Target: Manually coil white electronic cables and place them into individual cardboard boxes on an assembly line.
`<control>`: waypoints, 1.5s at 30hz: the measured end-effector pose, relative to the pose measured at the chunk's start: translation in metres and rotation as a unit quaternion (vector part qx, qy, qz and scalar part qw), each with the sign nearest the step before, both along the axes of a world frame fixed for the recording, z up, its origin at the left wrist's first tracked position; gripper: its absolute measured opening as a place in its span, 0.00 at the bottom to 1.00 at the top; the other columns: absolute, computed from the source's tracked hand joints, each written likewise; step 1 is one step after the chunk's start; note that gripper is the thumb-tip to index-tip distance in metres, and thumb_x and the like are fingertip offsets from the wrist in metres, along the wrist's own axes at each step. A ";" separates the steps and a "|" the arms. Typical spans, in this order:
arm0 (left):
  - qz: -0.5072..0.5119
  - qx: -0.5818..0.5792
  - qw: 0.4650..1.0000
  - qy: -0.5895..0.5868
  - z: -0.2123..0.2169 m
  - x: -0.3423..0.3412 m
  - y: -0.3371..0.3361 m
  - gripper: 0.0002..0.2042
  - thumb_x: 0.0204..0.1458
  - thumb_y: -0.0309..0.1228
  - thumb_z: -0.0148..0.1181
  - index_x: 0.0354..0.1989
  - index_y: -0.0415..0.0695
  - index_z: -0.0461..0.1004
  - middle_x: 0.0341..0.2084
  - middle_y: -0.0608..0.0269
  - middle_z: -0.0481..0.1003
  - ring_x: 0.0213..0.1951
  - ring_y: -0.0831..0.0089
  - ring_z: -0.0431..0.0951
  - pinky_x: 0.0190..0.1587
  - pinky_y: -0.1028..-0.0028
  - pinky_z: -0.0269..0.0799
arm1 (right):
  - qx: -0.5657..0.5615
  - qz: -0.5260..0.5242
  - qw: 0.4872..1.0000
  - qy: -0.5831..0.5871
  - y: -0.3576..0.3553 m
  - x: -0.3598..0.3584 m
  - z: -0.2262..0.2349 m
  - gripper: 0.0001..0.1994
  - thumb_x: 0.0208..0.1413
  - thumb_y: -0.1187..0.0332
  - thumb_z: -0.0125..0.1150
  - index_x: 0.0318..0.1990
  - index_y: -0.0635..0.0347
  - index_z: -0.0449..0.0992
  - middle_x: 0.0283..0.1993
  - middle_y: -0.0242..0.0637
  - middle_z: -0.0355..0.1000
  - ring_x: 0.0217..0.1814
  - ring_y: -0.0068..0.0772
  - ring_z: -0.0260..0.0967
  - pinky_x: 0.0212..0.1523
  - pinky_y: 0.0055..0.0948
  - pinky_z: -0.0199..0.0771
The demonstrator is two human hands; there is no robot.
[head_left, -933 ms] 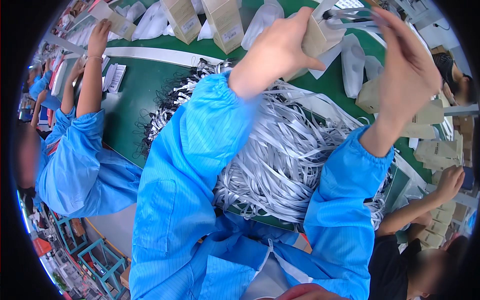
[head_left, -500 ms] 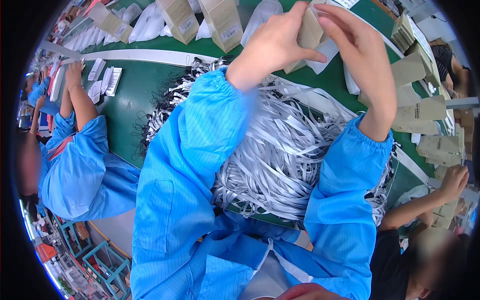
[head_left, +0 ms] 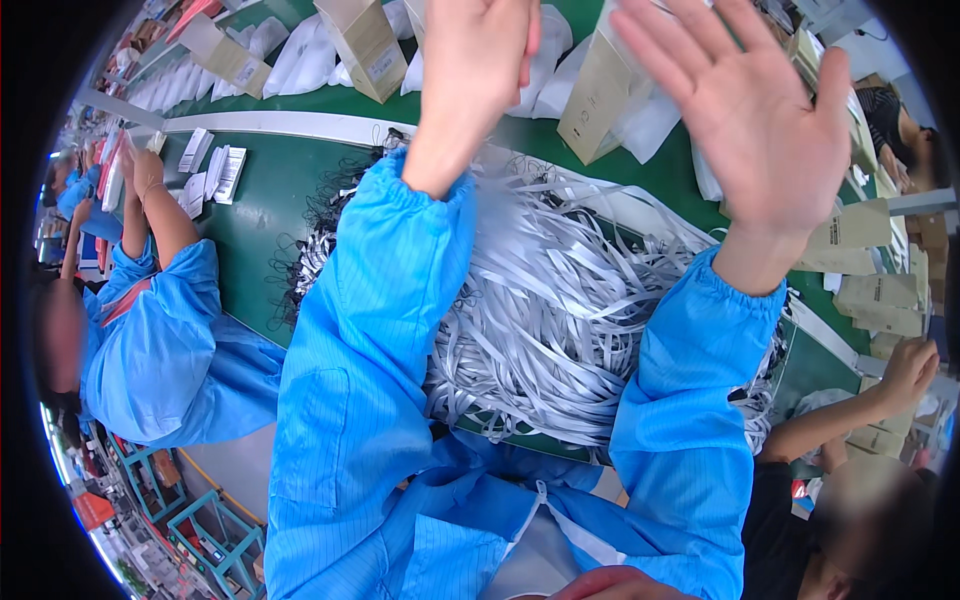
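My left hand is raised at the top edge, over the row of cartons. Its fingertips run out of view or are hidden, so what it may hold does not show. My right hand has its palm showing and its fingers spread, with nothing in it. Between the two hands an upright beige carton stands on the green bench, close to my right fingertips. A white translucent pouch lies against its right side. Below my hands spreads a big heap of white lanyards with black cord ends.
More beige cartons and white pouches line the far side, beyond a white rail. Printed leaflets lie left on the green bench. Co-workers sit on both sides; one wears a blue smock.
My hands have parted from around the carton. My left hand has moved left and up; my right hand has opened and moved right. The carton now stands in fuller view.
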State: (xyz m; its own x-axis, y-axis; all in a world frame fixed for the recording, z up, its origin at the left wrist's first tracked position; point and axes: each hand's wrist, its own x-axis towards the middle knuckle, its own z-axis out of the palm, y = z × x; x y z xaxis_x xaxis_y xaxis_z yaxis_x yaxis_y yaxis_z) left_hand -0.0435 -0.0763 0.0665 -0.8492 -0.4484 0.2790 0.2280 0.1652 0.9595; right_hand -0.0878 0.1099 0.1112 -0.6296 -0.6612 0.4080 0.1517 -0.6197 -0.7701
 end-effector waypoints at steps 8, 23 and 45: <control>-0.085 0.071 0.987 0.120 0.019 0.017 0.016 0.34 0.67 0.58 0.42 0.13 0.45 0.64 0.10 0.72 0.62 0.17 0.81 0.61 0.21 0.78 0.52 | -0.084 0.158 0.974 -0.137 -0.008 0.001 0.006 0.48 0.65 0.31 0.18 0.75 0.71 0.33 0.78 0.66 0.33 0.82 0.60 0.31 0.79 0.52 0.34; -0.210 -0.103 0.967 0.098 0.024 0.049 0.068 0.14 0.57 0.38 0.67 0.44 0.41 0.80 0.27 0.55 0.80 0.30 0.67 0.81 0.37 0.72 0.75 | -0.150 0.398 0.871 -0.248 0.026 0.022 0.001 0.46 0.69 0.39 0.15 0.66 0.83 0.54 0.59 0.72 0.68 0.66 0.63 0.67 0.73 0.40 0.57; -0.207 -0.379 0.892 -0.131 -0.042 0.006 0.031 0.13 0.49 0.39 0.71 0.36 0.43 0.82 0.27 0.54 0.80 0.33 0.61 0.81 0.37 0.67 0.75 | 0.253 0.019 0.888 0.384 0.088 -0.018 0.011 0.34 0.71 0.47 0.27 0.57 0.75 0.67 0.52 0.60 0.75 0.57 0.51 0.75 0.60 0.41 0.72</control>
State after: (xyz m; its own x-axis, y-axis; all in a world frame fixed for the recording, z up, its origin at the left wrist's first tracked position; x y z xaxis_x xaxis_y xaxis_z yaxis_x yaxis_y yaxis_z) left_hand -0.0373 -0.0457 0.0247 -0.9789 0.1521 0.1366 0.2043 0.7434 0.6369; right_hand -0.1061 0.1977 0.1223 -0.2675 -0.8971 0.3515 -0.5259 -0.1698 -0.8335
